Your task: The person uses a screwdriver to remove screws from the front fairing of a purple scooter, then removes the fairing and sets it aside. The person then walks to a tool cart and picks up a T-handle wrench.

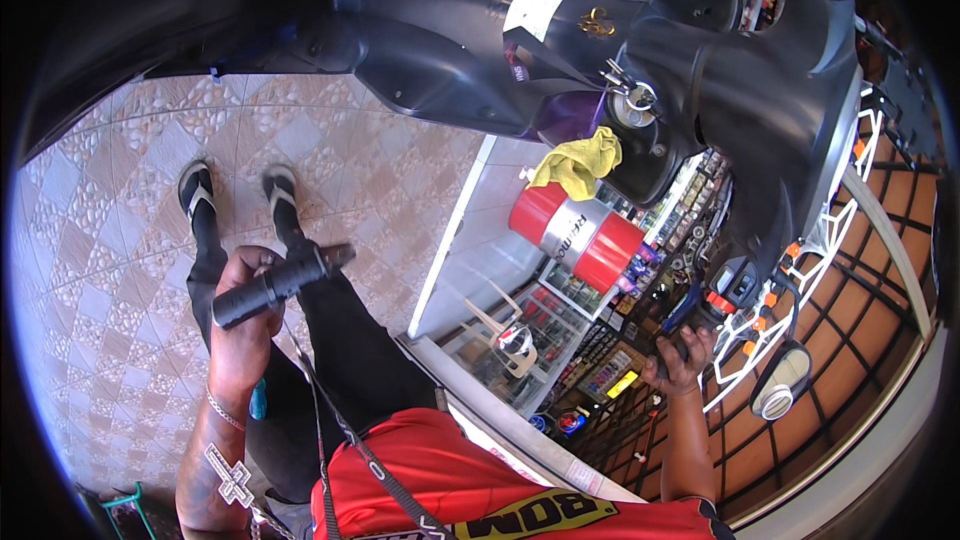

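My left hand [252,280] is closed around a black cylindrical tool [270,290], thick at its near end and narrower toward a dark tip; its exact kind I cannot make out. It is held over my legs, apart from the scooter. On the right, my raised right hand [683,358] has its fingers curled around the handlebar grip [662,362], partly hidden by the fingers. The dark scooter [450,50] spans the top of the view. A bunch of keys [632,90] is at its ignition, and a yellow cloth [580,160] hangs over its edge.
A red and white drum [577,237] stands beyond the scooter. Glass display cases [510,345] and stocked shelves fill the shop side. White metal racking [825,240] rises at the right by a round mirror [783,380]. The floor [130,210] is patterned tile.
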The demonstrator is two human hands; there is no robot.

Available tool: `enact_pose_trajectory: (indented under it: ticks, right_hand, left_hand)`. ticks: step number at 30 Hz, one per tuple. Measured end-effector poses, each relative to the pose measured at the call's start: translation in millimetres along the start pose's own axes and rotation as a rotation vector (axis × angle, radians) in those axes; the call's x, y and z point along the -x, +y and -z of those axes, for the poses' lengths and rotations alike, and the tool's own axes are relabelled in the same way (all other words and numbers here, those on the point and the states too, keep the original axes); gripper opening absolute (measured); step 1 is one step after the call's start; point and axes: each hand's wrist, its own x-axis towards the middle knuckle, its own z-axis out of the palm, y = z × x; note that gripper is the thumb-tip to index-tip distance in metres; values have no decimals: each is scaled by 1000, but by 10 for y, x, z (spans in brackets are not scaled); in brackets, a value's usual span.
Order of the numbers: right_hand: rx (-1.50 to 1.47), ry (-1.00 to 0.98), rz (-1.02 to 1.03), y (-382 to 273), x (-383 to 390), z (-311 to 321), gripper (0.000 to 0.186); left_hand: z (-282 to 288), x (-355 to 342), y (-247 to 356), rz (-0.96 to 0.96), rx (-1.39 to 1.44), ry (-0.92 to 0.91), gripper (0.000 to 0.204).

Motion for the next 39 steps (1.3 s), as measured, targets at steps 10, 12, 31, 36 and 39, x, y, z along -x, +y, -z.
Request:
enact_pose_trajectory:
  ticks: [10, 12, 31, 36, 39]
  right_hand:
    - [-78, 96, -119, -100, 1, -105, 21]
    - [-78, 101, -119, -102, -21, -102, 19]
    - [-137, 115, -209, -263, -132, -29, 21]
    - [-76, 93, -200, -247, -115, -30, 19]
    - [-38, 84, -172, -207, -90, -32, 20]
  left_hand:
    - [109, 80, -115, 55, 10, -89, 14]
    - [119, 97, -170, 32, 20, -141, 14]
    - [432, 348, -11, -52, 46, -117, 14]
    - [529, 282, -152, -45, 169, -110, 10]
    - [538, 202, -191, -76, 140, -106, 11]
